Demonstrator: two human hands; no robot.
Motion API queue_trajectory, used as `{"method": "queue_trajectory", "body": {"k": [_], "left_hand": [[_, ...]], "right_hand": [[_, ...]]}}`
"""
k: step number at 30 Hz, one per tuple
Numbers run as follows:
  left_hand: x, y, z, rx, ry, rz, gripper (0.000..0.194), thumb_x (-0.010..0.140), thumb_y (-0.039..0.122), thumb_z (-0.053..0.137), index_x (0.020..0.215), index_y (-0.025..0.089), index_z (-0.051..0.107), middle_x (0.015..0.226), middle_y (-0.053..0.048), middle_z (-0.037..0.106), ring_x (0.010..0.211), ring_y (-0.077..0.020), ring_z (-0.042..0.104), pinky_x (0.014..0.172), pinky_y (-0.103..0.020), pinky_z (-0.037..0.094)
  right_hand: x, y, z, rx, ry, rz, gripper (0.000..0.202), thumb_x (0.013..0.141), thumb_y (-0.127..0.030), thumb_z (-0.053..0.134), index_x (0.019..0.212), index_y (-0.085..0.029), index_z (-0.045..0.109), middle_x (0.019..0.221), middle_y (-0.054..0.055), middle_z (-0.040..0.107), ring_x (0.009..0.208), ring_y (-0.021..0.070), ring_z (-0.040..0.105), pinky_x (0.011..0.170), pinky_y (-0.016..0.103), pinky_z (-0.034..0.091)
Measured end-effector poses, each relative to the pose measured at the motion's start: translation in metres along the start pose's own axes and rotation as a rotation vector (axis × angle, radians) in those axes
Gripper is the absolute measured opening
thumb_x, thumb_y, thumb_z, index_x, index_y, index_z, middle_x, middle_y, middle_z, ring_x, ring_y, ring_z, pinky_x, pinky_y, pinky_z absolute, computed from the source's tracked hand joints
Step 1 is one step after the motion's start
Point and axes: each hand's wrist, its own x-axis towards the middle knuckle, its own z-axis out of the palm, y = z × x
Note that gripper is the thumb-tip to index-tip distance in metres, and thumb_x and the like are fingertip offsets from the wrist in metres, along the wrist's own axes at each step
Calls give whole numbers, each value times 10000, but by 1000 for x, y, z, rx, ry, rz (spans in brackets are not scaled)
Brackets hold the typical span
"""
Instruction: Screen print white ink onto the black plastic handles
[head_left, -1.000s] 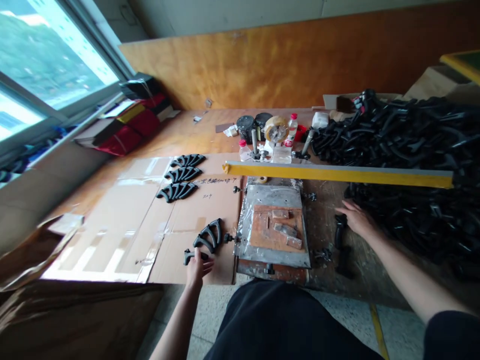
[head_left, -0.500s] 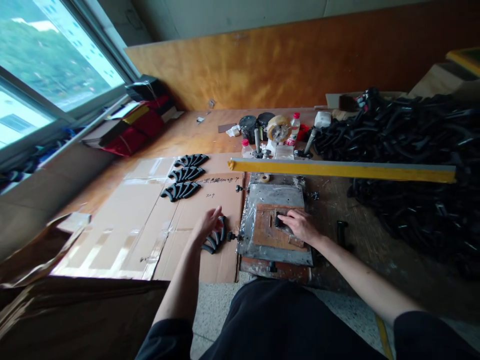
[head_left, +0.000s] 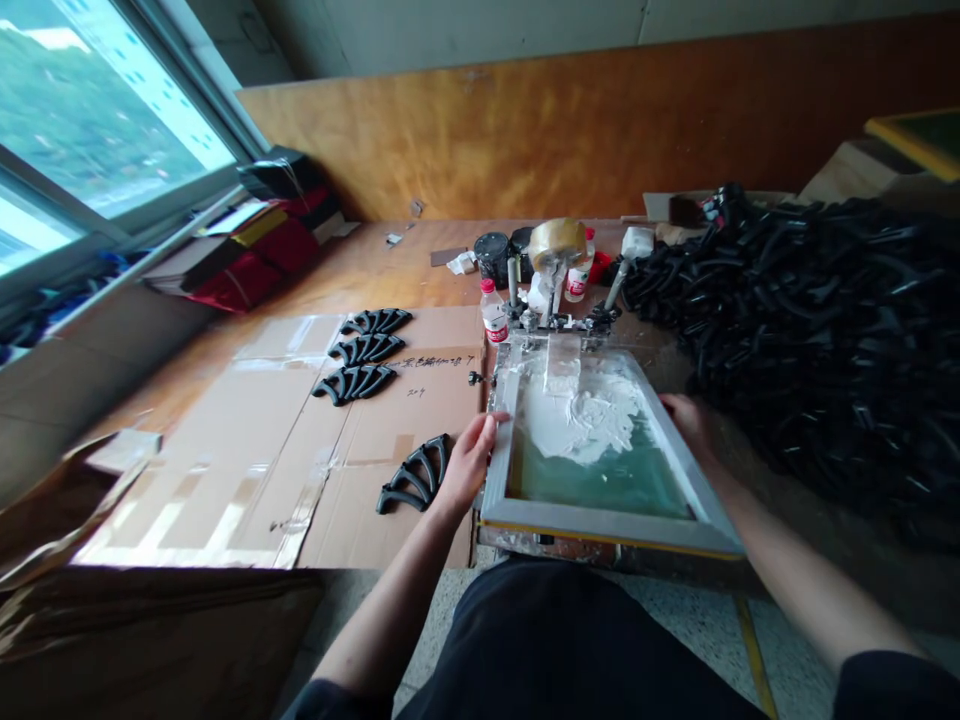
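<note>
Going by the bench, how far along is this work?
Apparently done: four groups of black pieces on the cardboard. In hand: the framed screen, left hand and right hand at its sides. Apparently left: the large black heap, though its pieces' state is unclear.

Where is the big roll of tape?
In the head view, the roll of packing tape is near the middle, beyond the printing screen frame, just right of the black tubs and beside a bottle.

Left of the framed screen (head_left: 600,531), flat cardboard (head_left: 240,430) offers a low path at nine o'clock, past the near black fan (head_left: 414,474). Three farther fans (head_left: 367,348) obstruct ten, metal clamps (head_left: 566,324) twelve, a high black pile (head_left: 810,290) two.
</note>
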Motion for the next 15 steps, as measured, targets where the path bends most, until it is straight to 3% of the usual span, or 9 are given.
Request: {"method": "queue_trajectory", "body": {"k": [1, 3, 6, 8, 10, 13, 15], "left_hand": [[-4, -18, -1, 36, -8, -56, 546, 858, 583, 518, 1254, 212, 580, 832, -16, 625, 642, -125, 518, 570, -222, 399], [-5, -51, 1, 108, 8, -127, 618, 849, 525, 554, 1389, 236, 472, 766, 11, 599, 601, -114, 490, 556, -216, 369], [3, -84, 6, 256, 48, -134, 631, 858, 477, 537, 1434, 248, 424, 680, 46, 539, 568, -106, 457, 566, -220, 353], [8, -93, 7, 320, 45, -128, 604, 863, 483, 522, 1418, 255, 447, 676, 49, 531, 586, -110, 471, 582, -223, 361], [12, -97, 5, 347, 26, -143, 594, 862, 503, 517, 1400, 255, 470, 679, 47, 530, 601, -116, 486, 579, -223, 365], [13, -100, 2, 352, 13, -161, 592, 862, 525, 509, 1375, 228, 500, 702, 33, 552, 617, -126, 506, 571, -227, 375], [12, -102, 2, 351, 22, -152, 589, 863, 528, 507, 1362, 215, 515, 738, 18, 585, 642, -133, 531, 592, -233, 395]], "right_hand": [[7, 3, -6, -8, 69, 45, 468, 960, -339, 340, 1075, -74, 707, 942, 126, 684, 846, 228, 643, 827, 367, 529], [26, -9, -11, -3, 183, 55, 431, 917, -331, 466, 1231, -85, 630, 1168, 180, 625, 1052, 281, 605, 930, 430, 494], [56, -58, 1, 12, 157, -110, 650, 797, -312, 688, 1393, -162, 476, 1401, 159, 466, 1270, 331, 448, 1048, 495, 397], [68, -92, 13, -6, 31, -184, 596, 774, -286, 725, 1324, -181, 519, 1330, 143, 522, 1219, 324, 477, 1015, 486, 409], [67, -114, 23, -24, -118, -192, 364, 791, -258, 713, 1136, -198, 613, 1120, 104, 633, 1062, 276, 562, 910, 411, 456], [39, -121, 25, -52, -283, -258, 84, 846, -248, 649, 920, -209, 657, 890, 53, 667, 857, 214, 603, 744, 307, 446], [17, -117, 18, -50, -337, -399, 84, 871, -191, 586, 886, -213, 666, 874, 45, 670, 825, 197, 598, 694, 282, 416]]}}
